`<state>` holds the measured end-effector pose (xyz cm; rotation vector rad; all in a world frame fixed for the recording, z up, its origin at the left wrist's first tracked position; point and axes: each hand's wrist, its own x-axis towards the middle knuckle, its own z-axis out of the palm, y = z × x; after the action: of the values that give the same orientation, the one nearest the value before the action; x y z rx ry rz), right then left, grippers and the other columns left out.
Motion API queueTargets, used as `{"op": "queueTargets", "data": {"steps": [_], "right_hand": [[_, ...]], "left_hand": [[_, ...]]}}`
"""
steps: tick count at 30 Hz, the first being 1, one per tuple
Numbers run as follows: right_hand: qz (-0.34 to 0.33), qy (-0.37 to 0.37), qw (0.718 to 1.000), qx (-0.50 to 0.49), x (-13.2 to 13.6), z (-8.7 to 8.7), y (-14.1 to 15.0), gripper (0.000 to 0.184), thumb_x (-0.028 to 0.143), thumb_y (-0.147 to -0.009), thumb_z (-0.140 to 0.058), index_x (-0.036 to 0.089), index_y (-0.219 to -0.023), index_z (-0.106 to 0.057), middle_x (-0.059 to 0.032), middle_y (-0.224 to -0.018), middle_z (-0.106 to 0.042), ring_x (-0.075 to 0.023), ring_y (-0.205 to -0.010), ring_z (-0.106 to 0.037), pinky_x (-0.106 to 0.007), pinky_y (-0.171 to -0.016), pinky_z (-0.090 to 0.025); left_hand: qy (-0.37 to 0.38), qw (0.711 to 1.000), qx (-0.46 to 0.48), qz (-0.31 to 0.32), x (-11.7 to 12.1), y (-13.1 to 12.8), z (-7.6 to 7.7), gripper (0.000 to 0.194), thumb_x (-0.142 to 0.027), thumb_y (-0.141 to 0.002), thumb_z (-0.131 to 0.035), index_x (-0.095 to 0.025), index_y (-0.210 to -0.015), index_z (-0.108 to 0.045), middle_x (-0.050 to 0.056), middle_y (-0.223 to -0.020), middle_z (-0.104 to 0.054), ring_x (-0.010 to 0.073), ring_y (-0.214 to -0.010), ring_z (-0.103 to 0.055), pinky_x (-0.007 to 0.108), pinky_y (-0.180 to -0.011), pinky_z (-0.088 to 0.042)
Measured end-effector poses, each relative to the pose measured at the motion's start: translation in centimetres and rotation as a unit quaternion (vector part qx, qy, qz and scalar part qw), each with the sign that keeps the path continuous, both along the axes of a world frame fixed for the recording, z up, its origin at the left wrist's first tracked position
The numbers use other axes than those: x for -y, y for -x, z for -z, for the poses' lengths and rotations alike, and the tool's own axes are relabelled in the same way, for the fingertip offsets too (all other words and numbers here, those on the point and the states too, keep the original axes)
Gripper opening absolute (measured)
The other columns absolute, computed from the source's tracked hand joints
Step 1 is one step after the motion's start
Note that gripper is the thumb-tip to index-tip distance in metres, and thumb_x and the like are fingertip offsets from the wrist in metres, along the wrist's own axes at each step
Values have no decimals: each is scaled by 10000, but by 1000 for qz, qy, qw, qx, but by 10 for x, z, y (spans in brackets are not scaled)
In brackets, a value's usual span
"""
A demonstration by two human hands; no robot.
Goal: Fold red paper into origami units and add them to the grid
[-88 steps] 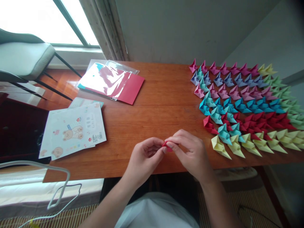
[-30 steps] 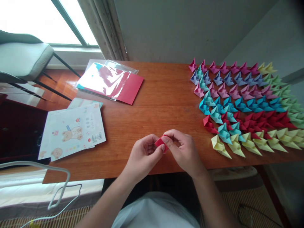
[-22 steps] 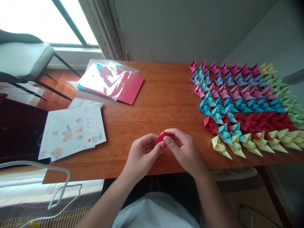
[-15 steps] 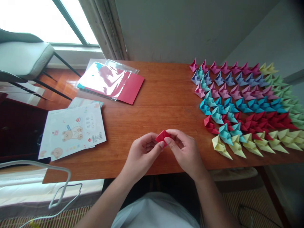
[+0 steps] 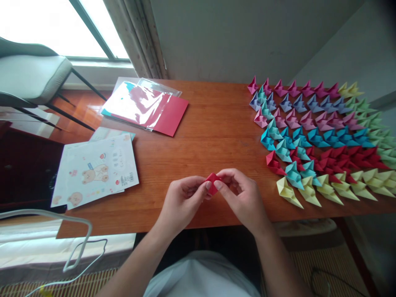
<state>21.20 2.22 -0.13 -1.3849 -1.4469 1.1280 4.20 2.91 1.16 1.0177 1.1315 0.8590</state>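
A small folded piece of red paper [image 5: 213, 178] is held above the near part of the wooden table. My left hand [image 5: 185, 200] pinches its left side, thumb on top and fingers curled beneath. On the other side my right hand [image 5: 240, 194] grips it the same way, its thumb pressed on the face. The two thumb tips almost meet, and they cover much of the paper. Off to the right stand rows of folded paper shapes, among them a red origami piece [image 5: 274, 163] and a yellow one [image 5: 287, 191].
Clear sleeves with a red sheet [image 5: 171, 115] lie at the back left of the table [image 5: 213, 123]. Nearer are white bear-printed sheets [image 5: 99, 169]. A grey chair [image 5: 34, 78] stands by the window. A white cable [image 5: 88, 227] runs at the lower left.
My left thumb and fingers have shifted slightly on the red paper, and its visible face looks smaller. The right hand has barely moved. The things on the table stay put.
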Motion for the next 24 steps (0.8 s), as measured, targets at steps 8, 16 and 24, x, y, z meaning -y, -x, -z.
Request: {"op": "queueTargets", "data": {"steps": [8,16,24], "right_hand": [[-16,-2,1000,23,2,-3,-3,113,305,-955,-608,232,-950,-694,-6,-898,-734,-160,-806,-688,-260,-710,-529],[-19,-75,980,182,-2,6,0,83,222,-948,-597,213,-924,-676,-19,-847,-711,-173,-761,-650,-289,-711,-504],[-19,-157,937,310,-5,16,3,92,206,-953,-591,202,-916,-675,-56,-871,-661,-218,-851,-587,-356,-818,-490]], "left_hand": [[-63,997,-51,-3,-2,-2,0,204,-332,-906,-663,-138,-893,-726,42,-797,-736,153,-715,-664,229,-650,-524],[-291,880,-375,21,-3,1,13,84,-214,-922,-603,-191,-912,-684,25,-831,-687,165,-740,-607,283,-682,-473],[-400,833,-374,84,-1,9,25,159,-131,-969,-531,-196,-1035,-661,51,-1021,-648,167,-901,-581,293,-829,-498]]}}
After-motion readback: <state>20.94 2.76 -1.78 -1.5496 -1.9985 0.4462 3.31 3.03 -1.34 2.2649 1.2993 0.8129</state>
